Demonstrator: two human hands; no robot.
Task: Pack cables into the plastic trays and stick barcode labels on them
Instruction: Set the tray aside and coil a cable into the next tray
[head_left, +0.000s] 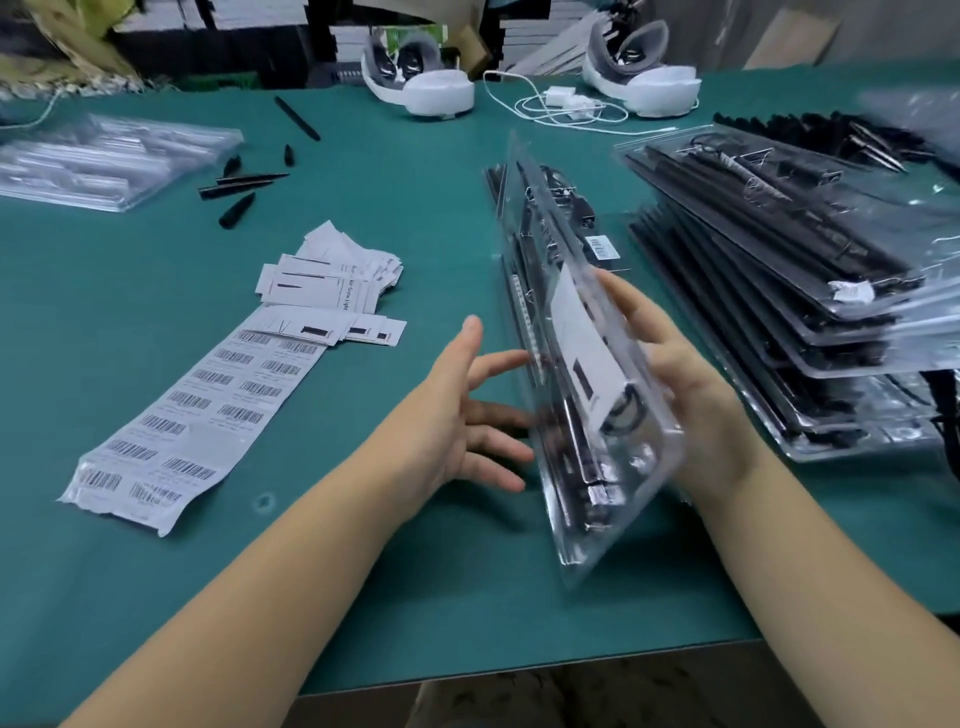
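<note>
Nearest the tabletop's (467, 613) front edge, a filled clear plastic tray (587, 395) is held tilted up on its long side, its near corner low above the green surface and its long axis running away from the person toward the far side. The right hand (691, 395) is behind and to the right of it, fingers spread along its right face and the thumb wrapped toward the near end, so the tray is grasped and propped by that hand. The left hand (467, 415) is just to the tray's left, released, with fingers straight and splayed; its fingertips reach the tray's left face, though actual contact cannot be told. Both hands are about equally near, one on either side.

Through the clear plastic, black cables and dark strip parts are seen, with a white card insert (587, 338) in the near half. No barcode label can be made out on the held tray.

To the left, farther out, a sheet of barcode labels (197, 410) lies flat, well apart from the tray and on the left hand's side; that hand is judged the better placed to fetch one. Beyond it a heap of white cards (332, 275) is scattered. To the right, a stack of packed trays (779, 291) is piled. Far left, empty trays (104, 156) lie stacked.
</note>
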